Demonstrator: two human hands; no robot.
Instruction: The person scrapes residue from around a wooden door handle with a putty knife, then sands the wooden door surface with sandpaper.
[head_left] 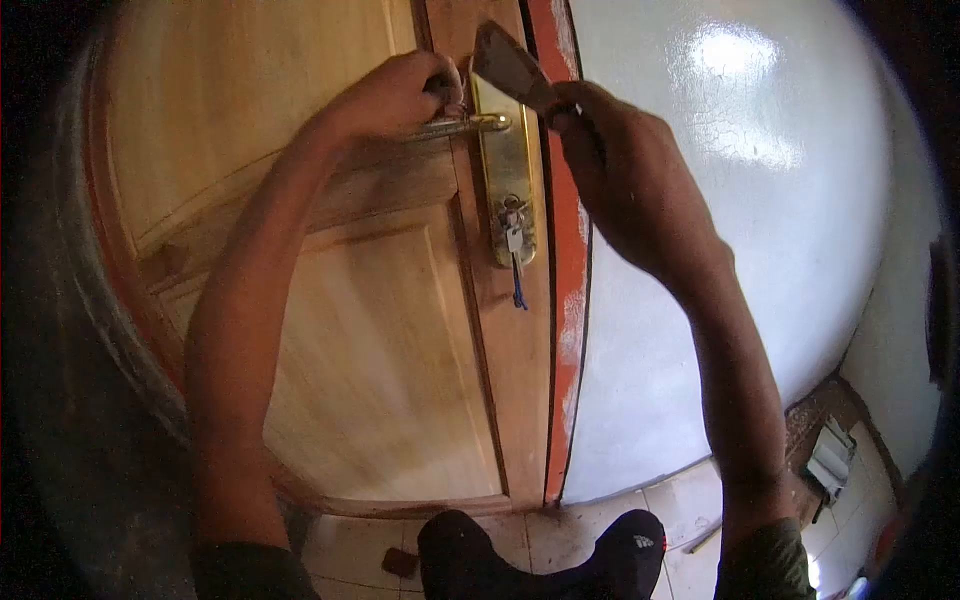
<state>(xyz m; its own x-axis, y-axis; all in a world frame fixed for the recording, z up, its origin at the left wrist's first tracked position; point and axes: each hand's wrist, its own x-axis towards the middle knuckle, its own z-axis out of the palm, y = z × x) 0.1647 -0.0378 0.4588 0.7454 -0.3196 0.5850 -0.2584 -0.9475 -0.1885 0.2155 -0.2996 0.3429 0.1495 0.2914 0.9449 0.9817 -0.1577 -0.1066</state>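
My right hand [630,170] grips the handle of a putty knife [508,65]. Its broad, stained blade points up and left across the top of the brass lock plate [508,160]. Just left of the plate is my left hand [405,95], its fingers curled above the door handle [460,126]. What those fingers hold, if anything, is hidden. Below the handle, a bunch of keys [514,238] with a blue tie hangs from the lock. The plate is mounted on a wooden panelled door [370,350].
An orange-red frame strip [567,300] with whitish patches runs beside the door. To its right is a glossy pale wall [700,300]. On the tiled floor lie a small brown piece [400,563], a thin stick [704,540] and a pale object [830,455].
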